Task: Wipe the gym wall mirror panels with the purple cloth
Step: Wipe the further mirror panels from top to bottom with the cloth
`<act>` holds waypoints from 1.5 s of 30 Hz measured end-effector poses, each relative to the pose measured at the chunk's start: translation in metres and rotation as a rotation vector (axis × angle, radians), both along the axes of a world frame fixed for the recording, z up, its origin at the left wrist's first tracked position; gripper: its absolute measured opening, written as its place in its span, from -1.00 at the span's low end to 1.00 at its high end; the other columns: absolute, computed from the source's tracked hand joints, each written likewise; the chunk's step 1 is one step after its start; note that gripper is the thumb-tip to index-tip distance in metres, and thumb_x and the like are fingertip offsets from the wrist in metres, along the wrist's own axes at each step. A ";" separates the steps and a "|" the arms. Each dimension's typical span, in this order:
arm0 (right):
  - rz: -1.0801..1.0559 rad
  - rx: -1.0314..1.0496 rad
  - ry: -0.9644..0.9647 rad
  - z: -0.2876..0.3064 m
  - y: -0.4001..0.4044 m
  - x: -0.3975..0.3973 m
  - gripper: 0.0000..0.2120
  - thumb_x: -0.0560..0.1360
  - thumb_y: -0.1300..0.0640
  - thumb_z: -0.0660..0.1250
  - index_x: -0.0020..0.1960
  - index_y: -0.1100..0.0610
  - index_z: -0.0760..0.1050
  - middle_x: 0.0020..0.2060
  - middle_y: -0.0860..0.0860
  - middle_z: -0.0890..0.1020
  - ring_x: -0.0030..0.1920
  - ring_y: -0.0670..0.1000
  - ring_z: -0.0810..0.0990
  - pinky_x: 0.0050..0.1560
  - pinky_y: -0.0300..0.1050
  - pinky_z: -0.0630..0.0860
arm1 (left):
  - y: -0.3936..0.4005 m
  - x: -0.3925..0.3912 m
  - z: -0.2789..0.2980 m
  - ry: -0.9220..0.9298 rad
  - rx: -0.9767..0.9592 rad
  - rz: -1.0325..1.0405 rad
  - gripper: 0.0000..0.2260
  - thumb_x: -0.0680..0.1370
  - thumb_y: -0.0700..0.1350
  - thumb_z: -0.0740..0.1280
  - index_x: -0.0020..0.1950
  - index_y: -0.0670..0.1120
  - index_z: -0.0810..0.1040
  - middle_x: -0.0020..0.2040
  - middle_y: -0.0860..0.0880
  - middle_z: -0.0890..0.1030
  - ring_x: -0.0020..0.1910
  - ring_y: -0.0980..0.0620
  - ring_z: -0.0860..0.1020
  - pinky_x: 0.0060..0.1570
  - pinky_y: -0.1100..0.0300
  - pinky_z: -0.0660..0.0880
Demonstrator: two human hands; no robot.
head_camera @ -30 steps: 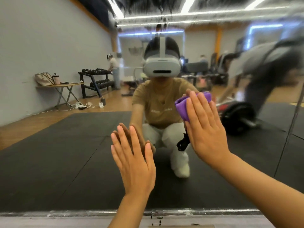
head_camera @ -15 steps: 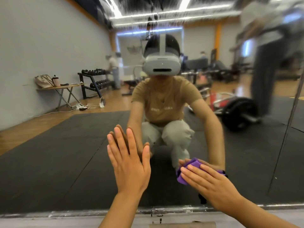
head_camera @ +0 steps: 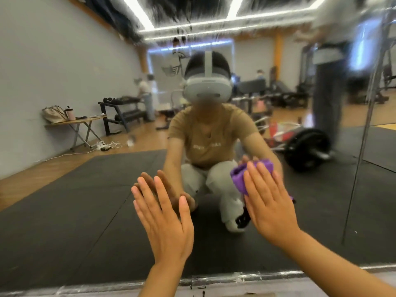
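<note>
Against the reflective glass mirror panel (head_camera: 64, 211), your right hand (head_camera: 270, 202) presses the crumpled purple cloth (head_camera: 242, 176), fingers straight; left hand (head_camera: 165, 217) braces, spread. Mid-wipe; next, sweep an unwiped patch.

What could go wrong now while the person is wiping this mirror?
1. The left hand presses bare and flat on the mirror, so it may leave fresh prints on the glass.
2. The right hand presses the purple cloth with straight fingers; the bunched cloth could slip out.
3. Streaks near the top look unwiped and may be missed.
</note>
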State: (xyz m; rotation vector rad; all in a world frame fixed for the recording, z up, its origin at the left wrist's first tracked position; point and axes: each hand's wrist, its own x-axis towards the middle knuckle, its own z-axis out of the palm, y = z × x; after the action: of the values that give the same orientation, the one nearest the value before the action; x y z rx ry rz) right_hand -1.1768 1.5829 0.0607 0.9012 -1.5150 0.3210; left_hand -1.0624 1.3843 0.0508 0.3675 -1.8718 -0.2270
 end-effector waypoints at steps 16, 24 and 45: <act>-0.010 0.061 0.002 0.034 0.040 -0.016 -0.40 0.63 0.18 0.16 0.62 0.23 0.05 0.62 0.12 0.06 0.63 0.09 0.02 0.61 0.08 0.02 | 0.010 -0.017 -0.032 -0.048 -0.105 0.044 -0.41 0.70 0.15 -0.09 0.64 -0.16 0.01 0.64 -0.21 -0.16 0.61 -0.26 -0.20 0.55 -0.16 -0.23; 0.001 -0.163 -0.077 0.005 0.028 -0.016 -0.43 0.64 0.19 0.15 0.60 0.25 0.10 0.62 0.14 0.10 0.63 0.13 0.02 0.61 0.12 -0.03 | 0.011 -0.019 -0.032 -0.001 -0.131 0.038 -0.42 0.70 0.12 -0.05 0.66 -0.11 -0.06 0.64 -0.20 -0.16 0.61 -0.27 -0.18 0.56 -0.18 -0.20; -0.032 -0.204 -0.172 0.058 0.099 -0.045 -0.49 0.72 0.15 0.04 0.59 0.33 0.04 0.57 0.25 0.14 0.63 0.07 -0.07 0.61 0.09 -0.09 | 0.009 -0.019 -0.034 0.002 -0.139 0.041 -0.40 0.67 0.07 0.03 0.64 -0.17 -0.04 0.63 -0.17 -0.20 0.61 -0.25 -0.20 0.56 -0.18 -0.20</act>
State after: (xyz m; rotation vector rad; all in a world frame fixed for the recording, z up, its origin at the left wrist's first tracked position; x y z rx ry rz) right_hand -1.2220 1.6816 0.1185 0.7013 -1.6190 0.5314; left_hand -1.0819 1.3937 0.0166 0.3099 -1.8640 -0.0684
